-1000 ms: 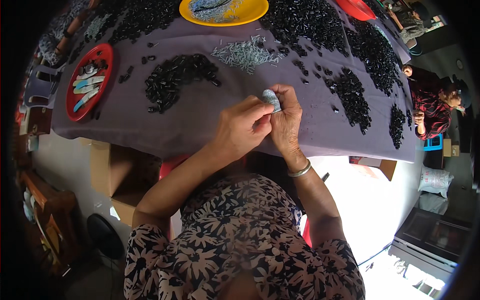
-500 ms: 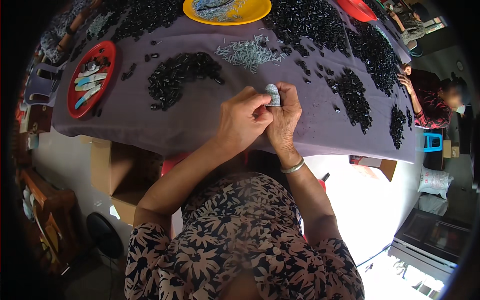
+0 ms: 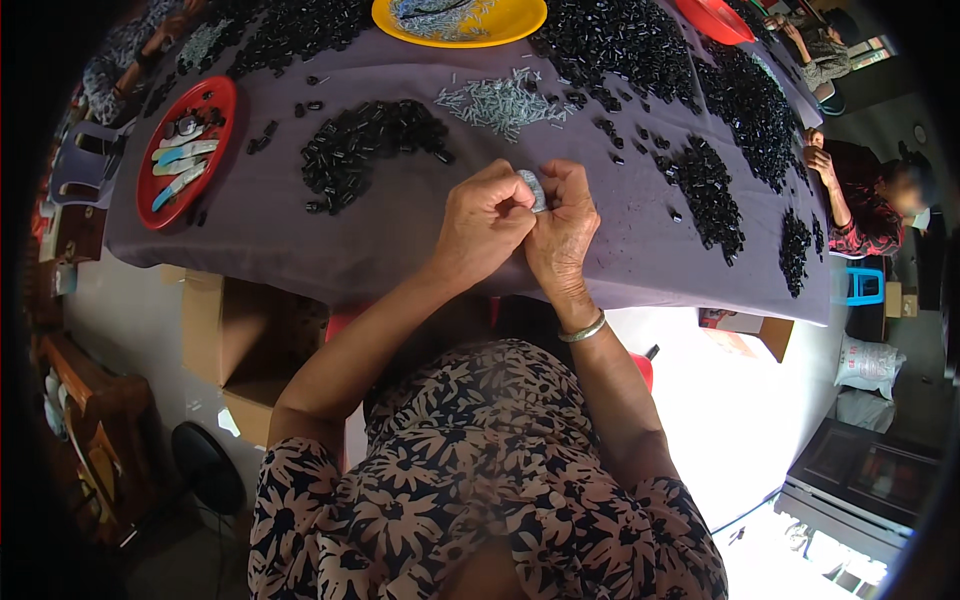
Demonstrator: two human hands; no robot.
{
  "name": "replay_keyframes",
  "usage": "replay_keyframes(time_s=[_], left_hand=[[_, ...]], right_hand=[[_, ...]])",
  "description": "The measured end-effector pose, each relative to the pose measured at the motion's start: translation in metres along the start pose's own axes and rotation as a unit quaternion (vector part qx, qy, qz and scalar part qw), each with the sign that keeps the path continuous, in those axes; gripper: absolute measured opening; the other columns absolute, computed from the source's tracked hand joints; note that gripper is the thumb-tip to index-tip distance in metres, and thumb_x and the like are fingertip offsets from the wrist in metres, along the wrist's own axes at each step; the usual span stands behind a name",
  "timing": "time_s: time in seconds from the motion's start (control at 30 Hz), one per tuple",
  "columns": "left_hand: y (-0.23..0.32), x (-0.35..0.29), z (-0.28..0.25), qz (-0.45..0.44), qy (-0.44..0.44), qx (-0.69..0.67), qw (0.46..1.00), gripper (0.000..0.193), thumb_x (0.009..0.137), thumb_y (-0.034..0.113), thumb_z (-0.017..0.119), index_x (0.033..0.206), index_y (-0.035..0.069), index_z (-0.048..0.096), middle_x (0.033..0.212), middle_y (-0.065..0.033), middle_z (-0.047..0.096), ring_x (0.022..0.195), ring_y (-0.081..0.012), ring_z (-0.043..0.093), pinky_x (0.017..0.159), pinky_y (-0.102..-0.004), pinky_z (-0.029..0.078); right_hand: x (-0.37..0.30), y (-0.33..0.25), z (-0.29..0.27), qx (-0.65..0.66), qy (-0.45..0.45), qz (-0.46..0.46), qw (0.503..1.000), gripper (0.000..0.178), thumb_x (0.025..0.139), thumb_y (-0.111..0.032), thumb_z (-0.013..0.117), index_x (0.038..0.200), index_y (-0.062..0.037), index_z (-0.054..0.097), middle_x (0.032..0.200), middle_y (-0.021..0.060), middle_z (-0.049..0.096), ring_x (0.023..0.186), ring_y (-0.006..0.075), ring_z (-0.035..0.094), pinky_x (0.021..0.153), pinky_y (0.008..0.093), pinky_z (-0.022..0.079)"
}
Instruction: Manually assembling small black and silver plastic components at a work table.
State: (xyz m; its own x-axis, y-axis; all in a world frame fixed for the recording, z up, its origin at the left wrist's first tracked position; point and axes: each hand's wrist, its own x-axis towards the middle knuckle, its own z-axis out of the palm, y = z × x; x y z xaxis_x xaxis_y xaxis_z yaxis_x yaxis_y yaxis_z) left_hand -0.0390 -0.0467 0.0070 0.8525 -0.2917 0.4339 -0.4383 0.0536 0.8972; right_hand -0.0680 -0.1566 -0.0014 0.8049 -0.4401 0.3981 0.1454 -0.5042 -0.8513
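My left hand [image 3: 484, 222] and my right hand [image 3: 562, 225] meet over the near part of the cloth-covered table, fingertips pinched together. A grey, speckled finger cover [image 3: 533, 190] sits between them and looks to be on my right thumb. Whatever small piece the fingers pinch is hidden. Just beyond my hands lies a heap of short, pale, see-through pins [image 3: 508, 103]. To its left is a curved heap of small, shiny black cylinders [image 3: 365, 150]. A further heap of black pieces [image 3: 712, 195] lies to the right of my right hand.
A red oval tray [image 3: 158, 212] with white and blue strips stands at the left. A yellow plate [image 3: 460, 42] of pins is at the far side, a red bowl [image 3: 722, 22] beyond. Co-workers sit at left and right. An open cardboard box [image 3: 203, 325] stands under the table edge.
My hands have shifted slightly left and drawn closer together, and the grey finger cover has tilted and is more hidden. The co-worker at right has lifted a hand off the table.
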Motion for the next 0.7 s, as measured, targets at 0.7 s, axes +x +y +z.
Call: replay_keyframes(time_s=[0.7], left_hand=[[0.006, -0.029, 0.025, 0.168, 0.032, 0.117, 0.978, 0.020, 0.068, -0.012, 0.061, 0.081, 0.003, 0.058, 0.076, -0.0086, 0.052, 0.061, -0.0233, 0.052, 0.054, -0.0313, 0.042]], right_hand=[[0.017, 0.004, -0.029, 0.012, -0.105, -0.036, 0.994, 0.029, 0.092, -0.036, 0.056, 0.099, -0.0077, 0.062, 0.073, 0.0080, 0.067, 0.064, 0.0232, 0.064, 0.059, 0.0339, 0.050]])
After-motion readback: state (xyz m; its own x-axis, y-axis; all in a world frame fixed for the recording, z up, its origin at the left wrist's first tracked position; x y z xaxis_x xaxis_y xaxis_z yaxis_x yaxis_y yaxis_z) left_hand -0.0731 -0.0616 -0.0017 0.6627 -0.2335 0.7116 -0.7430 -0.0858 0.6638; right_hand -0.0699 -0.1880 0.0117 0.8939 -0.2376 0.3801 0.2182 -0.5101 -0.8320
